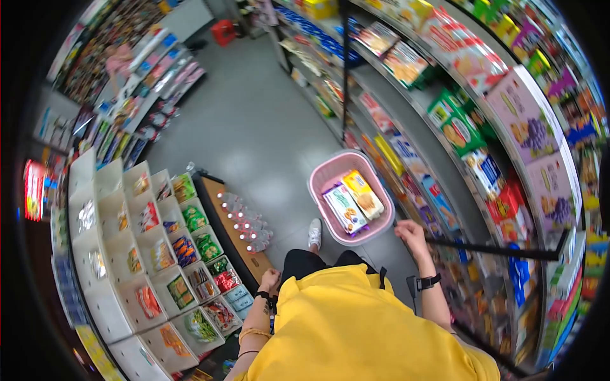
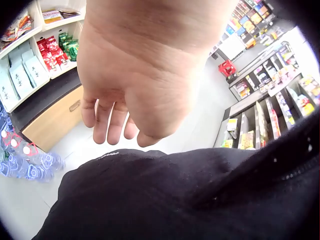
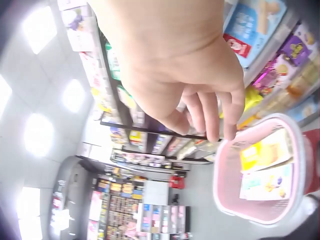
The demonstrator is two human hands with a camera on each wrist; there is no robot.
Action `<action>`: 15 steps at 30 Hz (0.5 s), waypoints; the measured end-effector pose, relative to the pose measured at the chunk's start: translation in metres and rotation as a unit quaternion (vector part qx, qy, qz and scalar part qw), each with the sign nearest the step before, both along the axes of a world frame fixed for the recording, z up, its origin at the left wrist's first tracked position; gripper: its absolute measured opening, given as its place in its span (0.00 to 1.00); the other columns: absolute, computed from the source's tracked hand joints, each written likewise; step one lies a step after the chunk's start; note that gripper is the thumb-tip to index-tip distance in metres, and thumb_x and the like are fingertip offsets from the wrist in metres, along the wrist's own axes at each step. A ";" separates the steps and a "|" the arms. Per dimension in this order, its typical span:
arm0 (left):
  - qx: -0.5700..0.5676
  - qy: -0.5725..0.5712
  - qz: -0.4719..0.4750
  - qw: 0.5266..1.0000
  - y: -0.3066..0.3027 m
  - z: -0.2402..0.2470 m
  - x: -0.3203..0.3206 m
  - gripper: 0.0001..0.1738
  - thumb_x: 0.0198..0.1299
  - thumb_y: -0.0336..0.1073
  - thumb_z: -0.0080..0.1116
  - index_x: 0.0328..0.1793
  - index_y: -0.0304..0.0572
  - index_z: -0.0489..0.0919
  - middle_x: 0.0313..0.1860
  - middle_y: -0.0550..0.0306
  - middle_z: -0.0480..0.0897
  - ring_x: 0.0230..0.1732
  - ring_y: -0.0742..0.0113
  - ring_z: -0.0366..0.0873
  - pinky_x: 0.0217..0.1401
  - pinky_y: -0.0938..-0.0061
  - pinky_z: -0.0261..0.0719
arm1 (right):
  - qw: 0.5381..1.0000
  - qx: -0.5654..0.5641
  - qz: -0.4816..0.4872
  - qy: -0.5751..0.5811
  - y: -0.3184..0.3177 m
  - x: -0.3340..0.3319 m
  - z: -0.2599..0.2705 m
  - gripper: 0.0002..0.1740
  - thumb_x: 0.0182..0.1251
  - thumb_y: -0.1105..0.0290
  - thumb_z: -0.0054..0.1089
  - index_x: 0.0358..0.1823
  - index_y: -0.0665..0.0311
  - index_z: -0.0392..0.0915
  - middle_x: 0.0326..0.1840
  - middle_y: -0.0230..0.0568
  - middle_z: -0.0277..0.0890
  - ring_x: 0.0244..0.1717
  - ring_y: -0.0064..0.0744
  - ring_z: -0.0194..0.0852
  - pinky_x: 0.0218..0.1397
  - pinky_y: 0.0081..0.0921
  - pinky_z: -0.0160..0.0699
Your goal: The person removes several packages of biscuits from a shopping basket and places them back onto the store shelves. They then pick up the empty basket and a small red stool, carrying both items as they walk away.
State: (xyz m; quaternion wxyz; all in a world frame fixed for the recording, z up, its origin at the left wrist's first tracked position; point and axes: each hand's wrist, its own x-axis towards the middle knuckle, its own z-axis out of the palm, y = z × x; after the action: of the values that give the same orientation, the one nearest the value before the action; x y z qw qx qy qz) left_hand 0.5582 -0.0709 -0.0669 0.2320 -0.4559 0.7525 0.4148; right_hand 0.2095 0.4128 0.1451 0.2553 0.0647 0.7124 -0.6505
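Note:
My left hand [image 1: 271,278] hangs by my left thigh with nothing in it. In the left wrist view its fingers [image 2: 117,120] droop loosely over black trousers [image 2: 145,195]. Held out to the right, my right hand [image 1: 413,238] is near the shelf side, its loosely bent fingers [image 3: 211,112] holding nothing. A pink basket [image 1: 318,202] is in front of me, just left of that hand. Inside lie a white-and-purple snack pack [image 1: 345,208] and a yellow snack pack [image 1: 363,192], side by side. The right fingertips overlap the basket's rim in the right wrist view.
Tall snack shelves [image 1: 413,95] run along my right, with a black bar [image 1: 495,249] jutting from them. On the left stand white bins [image 1: 155,254] of packaged snacks and several water bottles [image 1: 244,222] on the floor. Grey floor [image 1: 235,114] stretches ahead. A red basket [image 1: 223,32] sits far off.

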 end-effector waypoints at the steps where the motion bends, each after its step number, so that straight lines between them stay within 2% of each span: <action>1: -0.007 -0.003 -0.022 1.000 -0.002 0.012 -0.014 0.16 0.58 0.45 0.59 0.39 0.38 0.82 0.33 0.49 0.86 0.39 0.57 0.85 0.46 0.66 0.80 | 0.999 -0.040 0.028 0.017 -0.010 -0.005 0.045 0.11 0.68 0.71 0.59 0.49 0.67 0.77 0.43 0.36 0.81 0.44 0.24 0.79 0.50 0.22 0.77; 3: -0.029 -0.011 -0.073 0.997 -0.012 0.013 -0.025 0.17 0.58 0.45 0.58 0.39 0.37 0.81 0.32 0.49 0.86 0.38 0.58 0.85 0.45 0.66 0.80 | 0.987 -0.128 0.053 0.077 -0.033 -0.014 0.138 0.12 0.68 0.71 0.58 0.50 0.67 0.77 0.44 0.39 0.82 0.48 0.27 0.79 0.56 0.26 0.74; 4: -0.018 -0.004 -0.097 0.995 -0.020 0.011 -0.032 0.17 0.59 0.45 0.58 0.39 0.36 0.81 0.31 0.48 0.85 0.37 0.58 0.85 0.43 0.66 0.80 | 0.972 -0.190 0.064 0.119 -0.046 -0.016 0.184 0.14 0.69 0.68 0.57 0.50 0.68 0.76 0.44 0.42 0.82 0.48 0.29 0.79 0.58 0.28 0.73; 5: -0.014 -0.007 -0.106 0.994 -0.026 0.014 -0.044 0.17 0.59 0.45 0.58 0.39 0.35 0.81 0.31 0.49 0.85 0.36 0.59 0.85 0.42 0.66 0.80 | 0.956 -0.220 0.083 0.174 -0.053 -0.015 0.221 0.19 0.68 0.61 0.57 0.50 0.70 0.76 0.45 0.47 0.81 0.48 0.36 0.79 0.59 0.32 0.72; 6: -0.010 -0.012 -0.117 0.993 -0.029 0.024 -0.058 0.17 0.59 0.44 0.58 0.40 0.35 0.80 0.31 0.49 0.85 0.35 0.60 0.85 0.41 0.66 0.80 | 0.914 -0.310 0.118 0.233 -0.069 -0.014 0.265 0.22 0.68 0.56 0.56 0.49 0.70 0.76 0.45 0.53 0.80 0.49 0.43 0.79 0.56 0.38 0.75; 7: 0.003 0.000 -0.119 0.993 -0.038 0.020 -0.067 0.17 0.59 0.44 0.58 0.40 0.35 0.80 0.31 0.50 0.85 0.35 0.61 0.84 0.40 0.67 0.80 | 0.863 -0.398 0.160 0.266 -0.083 -0.011 0.293 0.22 0.66 0.54 0.60 0.46 0.67 0.76 0.43 0.53 0.81 0.46 0.53 0.78 0.47 0.38 0.76; 9: 0.028 0.027 -0.122 0.992 -0.056 0.002 -0.088 0.16 0.59 0.43 0.58 0.41 0.34 0.80 0.30 0.52 0.85 0.33 0.63 0.84 0.38 0.68 0.80 | 0.757 -0.496 0.205 0.373 -0.121 -0.012 0.338 0.25 0.66 0.47 0.57 0.46 0.64 0.78 0.48 0.64 0.79 0.51 0.60 0.77 0.54 0.52 0.78; 11: 0.071 0.032 -0.129 0.989 -0.078 -0.021 -0.106 0.16 0.59 0.42 0.58 0.41 0.35 0.79 0.31 0.53 0.85 0.32 0.66 0.83 0.37 0.70 0.80 | 0.729 -0.545 0.146 0.387 -0.162 0.006 0.365 0.23 0.71 0.49 0.50 0.48 0.62 0.75 0.51 0.57 0.78 0.55 0.60 0.73 0.55 0.52 0.75; 13: 0.100 0.032 -0.152 0.983 -0.100 -0.030 -0.136 0.15 0.60 0.41 0.58 0.42 0.34 0.79 0.31 0.55 0.84 0.32 0.68 0.82 0.37 0.73 0.79 | 0.697 -0.582 0.078 0.412 -0.211 0.016 0.372 0.20 0.74 0.50 0.48 0.48 0.61 0.72 0.48 0.48 0.81 0.54 0.51 0.72 0.54 0.47 0.74; 15: 0.118 0.021 -0.190 0.975 -0.115 -0.039 -0.162 0.14 0.62 0.40 0.57 0.43 0.34 0.79 0.33 0.57 0.83 0.33 0.70 0.80 0.38 0.75 0.79 | 0.690 -0.584 0.066 0.422 -0.237 0.012 0.369 0.20 0.72 0.51 0.49 0.48 0.61 0.72 0.50 0.50 0.79 0.54 0.53 0.71 0.55 0.47 0.73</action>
State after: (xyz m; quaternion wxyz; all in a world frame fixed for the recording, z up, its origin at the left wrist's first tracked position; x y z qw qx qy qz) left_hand 0.3960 -0.1858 -0.1060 0.3427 -0.2656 0.7759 0.4583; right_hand 0.2219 0.1762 0.5140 -0.0441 -0.4262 0.2238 -0.8754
